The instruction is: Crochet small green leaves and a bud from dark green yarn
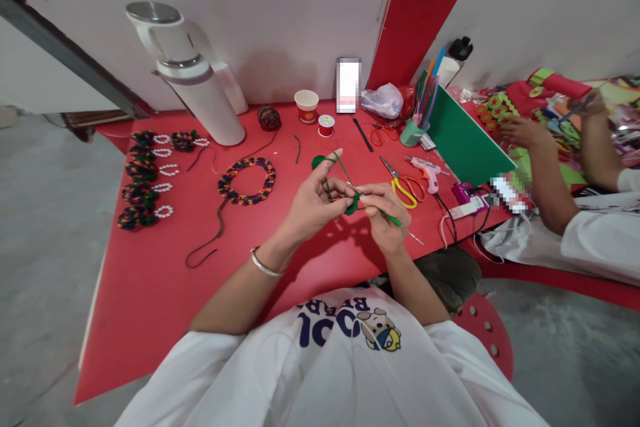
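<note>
My left hand (315, 199) pinches a small green crochet piece (352, 204), with green yarn (336, 161) looped over its raised forefinger and running back to a green yarn ball (319, 162) on the red table (165, 280). My right hand (383, 210) is closed on a green-handled crochet hook (395, 220), its tip at the green piece and its metal end pointing right. A silver bangle sits on my left wrist.
A multicoloured crochet ring (247, 180), several small crochet pieces with pearl loops (143, 177), a white jug (193, 77), a cup (306, 105), a phone (348, 85), yellow scissors (403, 188) and a pink glue gun (429, 173) lie around. Another person's arms (545, 167) work at the right.
</note>
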`<act>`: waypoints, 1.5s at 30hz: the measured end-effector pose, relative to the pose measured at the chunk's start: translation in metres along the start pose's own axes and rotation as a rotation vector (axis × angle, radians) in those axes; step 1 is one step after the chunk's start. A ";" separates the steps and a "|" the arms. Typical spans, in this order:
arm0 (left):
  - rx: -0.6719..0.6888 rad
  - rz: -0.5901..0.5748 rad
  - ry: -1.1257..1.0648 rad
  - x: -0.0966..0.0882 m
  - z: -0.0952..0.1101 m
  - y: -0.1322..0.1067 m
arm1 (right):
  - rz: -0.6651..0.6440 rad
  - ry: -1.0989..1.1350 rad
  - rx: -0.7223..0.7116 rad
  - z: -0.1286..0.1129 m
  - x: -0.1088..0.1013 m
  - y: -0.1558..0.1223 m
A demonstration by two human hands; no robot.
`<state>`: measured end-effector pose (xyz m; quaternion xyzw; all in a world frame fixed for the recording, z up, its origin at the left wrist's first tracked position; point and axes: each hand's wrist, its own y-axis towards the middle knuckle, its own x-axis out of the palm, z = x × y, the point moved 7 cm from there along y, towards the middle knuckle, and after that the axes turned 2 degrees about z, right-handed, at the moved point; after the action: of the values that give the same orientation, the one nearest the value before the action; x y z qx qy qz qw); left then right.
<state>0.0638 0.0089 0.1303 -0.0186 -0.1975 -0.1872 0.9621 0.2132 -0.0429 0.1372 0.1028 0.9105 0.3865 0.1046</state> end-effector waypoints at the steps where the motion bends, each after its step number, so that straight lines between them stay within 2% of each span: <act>1: 0.017 0.011 0.015 0.000 0.002 0.000 | 0.020 0.008 0.010 0.001 -0.001 0.000; 8: 0.021 0.053 0.043 -0.001 0.007 -0.004 | 0.080 0.106 0.193 0.026 0.001 -0.004; 16: 0.001 0.027 0.079 0.003 -0.002 -0.004 | 0.089 0.207 0.286 0.037 0.013 -0.009; 21: -0.021 0.024 0.128 0.002 -0.010 -0.003 | 0.057 0.267 0.264 0.039 0.015 -0.005; 29: 0.006 0.017 0.045 0.005 -0.006 0.000 | 0.069 0.232 0.240 0.045 0.008 -0.001; 35: -0.043 0.076 -0.017 -0.001 -0.010 0.001 | 0.043 0.173 0.240 0.041 0.012 -0.003; 42: -0.037 0.113 0.005 -0.005 -0.011 0.001 | 0.167 0.146 0.226 0.036 0.007 -0.009; 45: -0.033 0.127 0.025 -0.006 -0.010 0.002 | 0.165 0.121 0.244 0.038 0.007 -0.012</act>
<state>0.0633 0.0114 0.1193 -0.0446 -0.1808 -0.1291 0.9740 0.2158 -0.0236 0.1024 0.1657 0.9439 0.2856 0.0044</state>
